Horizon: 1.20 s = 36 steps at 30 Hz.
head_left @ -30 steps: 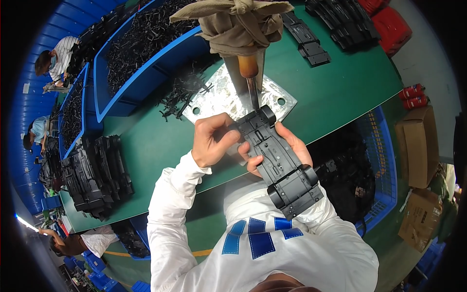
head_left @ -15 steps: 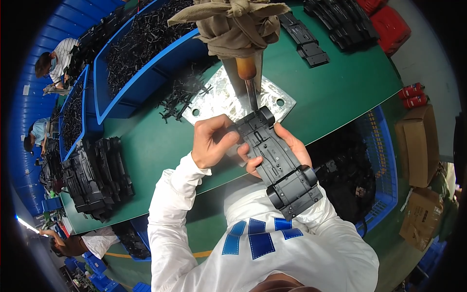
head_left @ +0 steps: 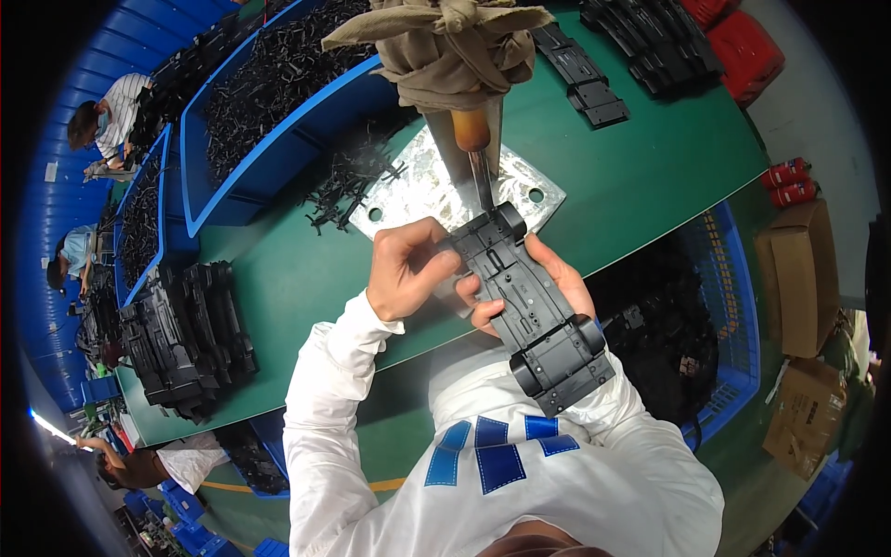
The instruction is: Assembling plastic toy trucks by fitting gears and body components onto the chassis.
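A black plastic toy car chassis (head_left: 534, 311) lies tilted in my right hand (head_left: 564, 277), whose fingers and thumb wrap round its two long sides. My left hand (head_left: 408, 271) is closed in a pinch at the chassis's far left corner; the fingertips hide what is between them there. At the chassis's far end stands the thin metal rod of a tool (head_left: 481, 176) with an amber collar, its tip touching or just above the part. Tan cloth (head_left: 450, 56) is knotted round the tool's upper body. Beneath it lies a shiny metal plate (head_left: 543, 200) with round holes.
Small black parts (head_left: 339, 190) lie loose beside a blue bin (head_left: 269, 148) heaped with more. Stacked black chassis stand at the left (head_left: 186, 339) and far right (head_left: 654, 46) of the green table (head_left: 640, 167). A blue crate (head_left: 738, 306) and cardboard boxes (head_left: 803, 278) stand right; other people work far left.
Almost nothing differs. The chassis and both my hands have shifted very slightly to the right; the grips look the same.
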Each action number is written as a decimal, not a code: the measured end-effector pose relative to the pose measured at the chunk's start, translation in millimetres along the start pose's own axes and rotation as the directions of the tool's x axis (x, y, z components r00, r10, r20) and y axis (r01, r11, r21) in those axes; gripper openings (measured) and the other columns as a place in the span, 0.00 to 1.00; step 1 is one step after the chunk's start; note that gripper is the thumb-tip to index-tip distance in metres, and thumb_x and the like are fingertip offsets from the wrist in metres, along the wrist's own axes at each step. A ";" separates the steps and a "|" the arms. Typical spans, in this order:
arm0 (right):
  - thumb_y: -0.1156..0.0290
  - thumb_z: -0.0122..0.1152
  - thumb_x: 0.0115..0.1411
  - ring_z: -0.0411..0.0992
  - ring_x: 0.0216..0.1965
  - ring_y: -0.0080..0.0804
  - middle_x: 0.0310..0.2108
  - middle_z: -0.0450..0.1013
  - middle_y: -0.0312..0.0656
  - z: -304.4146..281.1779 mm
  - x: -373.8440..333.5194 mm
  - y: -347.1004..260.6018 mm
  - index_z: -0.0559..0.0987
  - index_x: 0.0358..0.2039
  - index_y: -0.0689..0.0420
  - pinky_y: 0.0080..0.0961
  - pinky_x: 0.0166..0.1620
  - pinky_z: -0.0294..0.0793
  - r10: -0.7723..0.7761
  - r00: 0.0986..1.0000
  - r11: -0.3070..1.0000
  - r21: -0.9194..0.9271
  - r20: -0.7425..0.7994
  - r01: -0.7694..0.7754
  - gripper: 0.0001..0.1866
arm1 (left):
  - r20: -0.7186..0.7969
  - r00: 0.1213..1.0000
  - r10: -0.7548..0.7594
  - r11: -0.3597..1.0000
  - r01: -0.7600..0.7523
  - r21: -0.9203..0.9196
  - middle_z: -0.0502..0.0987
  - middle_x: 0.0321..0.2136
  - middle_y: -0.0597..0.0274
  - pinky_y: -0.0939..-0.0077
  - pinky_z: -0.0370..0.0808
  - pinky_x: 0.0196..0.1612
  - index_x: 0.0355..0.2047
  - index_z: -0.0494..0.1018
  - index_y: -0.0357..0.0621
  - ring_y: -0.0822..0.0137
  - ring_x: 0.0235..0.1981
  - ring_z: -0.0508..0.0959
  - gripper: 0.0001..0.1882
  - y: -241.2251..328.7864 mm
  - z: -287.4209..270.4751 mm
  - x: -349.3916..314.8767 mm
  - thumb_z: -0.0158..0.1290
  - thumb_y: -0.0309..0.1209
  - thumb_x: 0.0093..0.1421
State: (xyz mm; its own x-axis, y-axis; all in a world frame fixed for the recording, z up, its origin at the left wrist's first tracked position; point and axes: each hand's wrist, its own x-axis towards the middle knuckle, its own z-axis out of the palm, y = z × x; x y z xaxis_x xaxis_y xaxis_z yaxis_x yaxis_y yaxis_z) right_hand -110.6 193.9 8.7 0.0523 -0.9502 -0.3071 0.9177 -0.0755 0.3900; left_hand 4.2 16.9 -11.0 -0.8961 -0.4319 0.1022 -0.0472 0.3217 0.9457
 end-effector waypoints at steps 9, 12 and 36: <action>0.51 0.49 0.67 0.62 0.46 0.40 0.51 0.65 0.51 -13.8 -2.2 -11.5 0.65 0.58 0.61 0.29 0.37 0.67 -0.036 0.999 0.998 -0.041 0.000 0.036 0.29 | -0.056 0.998 -0.019 0.990 0.027 0.140 0.73 0.16 0.61 0.80 0.66 0.22 0.30 0.75 0.34 0.75 0.17 0.69 0.12 11.6 9.8 -0.1 0.61 0.31 0.50; 0.53 0.52 0.66 0.62 0.46 0.41 0.50 0.64 0.54 -13.9 -4.9 -14.4 0.65 0.57 0.63 0.29 0.36 0.67 -0.112 0.993 0.992 -0.061 -0.037 0.109 0.29 | -0.103 0.995 -0.006 0.994 0.018 0.112 0.78 0.23 0.59 0.81 0.68 0.24 0.36 0.77 0.35 0.75 0.19 0.71 0.15 8.2 14.9 -0.8 0.63 0.32 0.49; 0.51 0.46 0.69 0.65 0.46 0.44 0.50 0.66 0.58 -17.1 -6.5 -20.2 0.65 0.59 0.64 0.31 0.39 0.69 -0.167 0.985 0.978 -0.118 0.051 0.172 0.30 | -0.130 0.991 -0.020 0.999 0.023 0.023 0.80 0.31 0.58 0.80 0.74 0.33 0.40 0.79 0.33 0.73 0.29 0.79 0.19 10.8 24.4 0.7 0.68 0.25 0.47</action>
State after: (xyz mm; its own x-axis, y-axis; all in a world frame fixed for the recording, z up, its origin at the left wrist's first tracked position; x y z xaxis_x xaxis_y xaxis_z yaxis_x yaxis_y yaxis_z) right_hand -122.8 206.7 -12.1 -0.1214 -0.9386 -0.3229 0.9530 -0.2012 0.2264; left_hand -7.7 40.6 -8.2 -0.8298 -0.5443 0.1230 -0.0779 0.3312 0.9403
